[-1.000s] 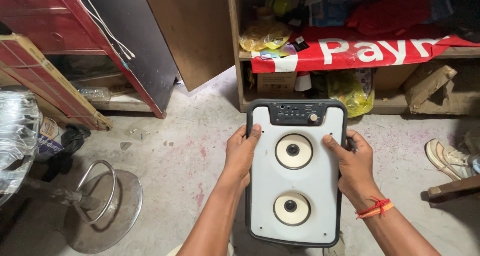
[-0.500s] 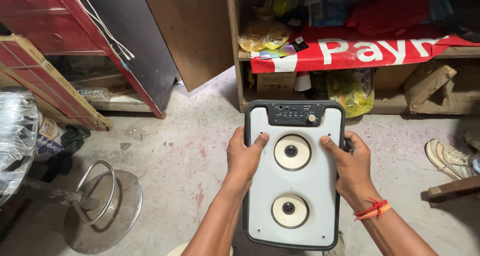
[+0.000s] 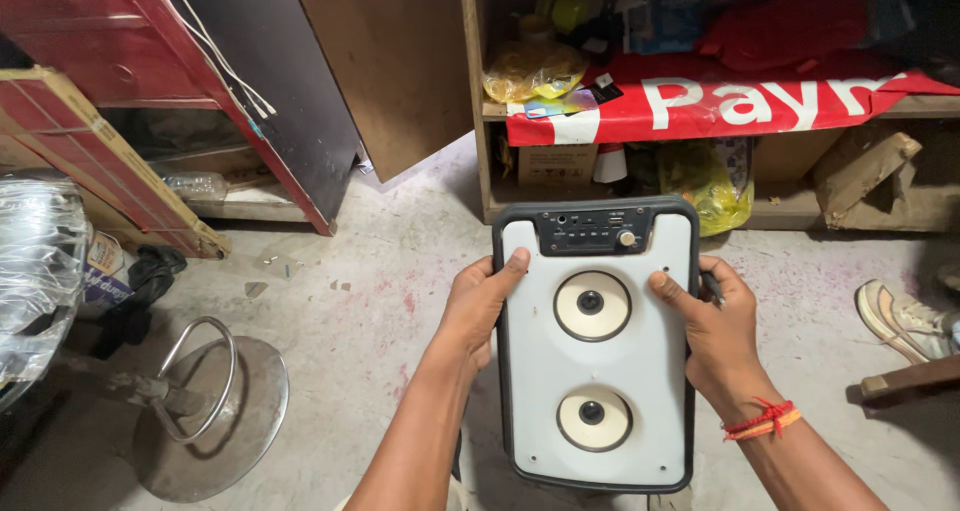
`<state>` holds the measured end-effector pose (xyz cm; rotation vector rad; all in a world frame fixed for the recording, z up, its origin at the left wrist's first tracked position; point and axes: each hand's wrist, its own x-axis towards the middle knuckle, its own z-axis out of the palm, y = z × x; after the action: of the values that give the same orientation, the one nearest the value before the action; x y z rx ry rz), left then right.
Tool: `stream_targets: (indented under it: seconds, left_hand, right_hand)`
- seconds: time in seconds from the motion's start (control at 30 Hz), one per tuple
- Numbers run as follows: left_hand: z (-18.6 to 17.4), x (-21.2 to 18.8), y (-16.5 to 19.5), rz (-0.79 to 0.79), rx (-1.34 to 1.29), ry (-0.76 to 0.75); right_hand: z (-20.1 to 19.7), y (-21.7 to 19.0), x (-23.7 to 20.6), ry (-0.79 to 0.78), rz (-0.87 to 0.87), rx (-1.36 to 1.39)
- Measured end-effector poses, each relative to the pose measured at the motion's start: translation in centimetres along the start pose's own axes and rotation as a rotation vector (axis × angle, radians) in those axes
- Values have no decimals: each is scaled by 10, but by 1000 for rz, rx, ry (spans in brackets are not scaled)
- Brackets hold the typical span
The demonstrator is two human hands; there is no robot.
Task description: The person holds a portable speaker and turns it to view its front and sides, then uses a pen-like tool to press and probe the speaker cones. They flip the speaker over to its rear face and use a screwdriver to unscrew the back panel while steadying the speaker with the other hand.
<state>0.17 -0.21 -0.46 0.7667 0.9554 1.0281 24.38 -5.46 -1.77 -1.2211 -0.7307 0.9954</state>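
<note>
Held upright over the concrete floor (image 3: 350, 301), between both hands: a tall portable speaker (image 3: 596, 371) with white front, black rim and two round drivers stacked one above the other. Long axis running away from the body, control panel (image 3: 592, 233) with its small knob at the far end, toward the wooden shelf (image 3: 800, 216). Left hand (image 3: 480, 306) clamped on the left edge, thumb lying across the white face; right hand (image 3: 715, 321) clamped on the right edge at about the same height, beside the upper driver, a red-and-orange thread (image 3: 762, 421) at its wrist. Fingers of both wrapped behind the cabinet, hidden. Equally near, one per side. Off to the left, a round metal stool base (image 3: 215, 416), well apart.
</note>
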Motion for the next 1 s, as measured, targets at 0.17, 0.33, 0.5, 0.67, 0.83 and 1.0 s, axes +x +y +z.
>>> stream_targets:
  seconds: [0.17,0.33,0.5,0.67,0.83,1.0]
  left_hand:
    - [4,0,-2,45,-20,70]
    - [6,0,0,-29,-20,191]
    - [4,2,2,-68,-96,237]
    - [2,-1,2,-17,-67,132]
    - [5,-5,4,43,-113,11]
    - [21,-15,-1,202,234,109]
  right_hand:
    - [7,0,-4,-17,15,-11]
    - [12,5,-8,-19,-44,-13]
    - [19,14,-14,17,5,-27]
    - [14,12,-8,1,-36,3]
    - [1,3,1,-9,-33,22]
    - [0,5,2,52,43,40]
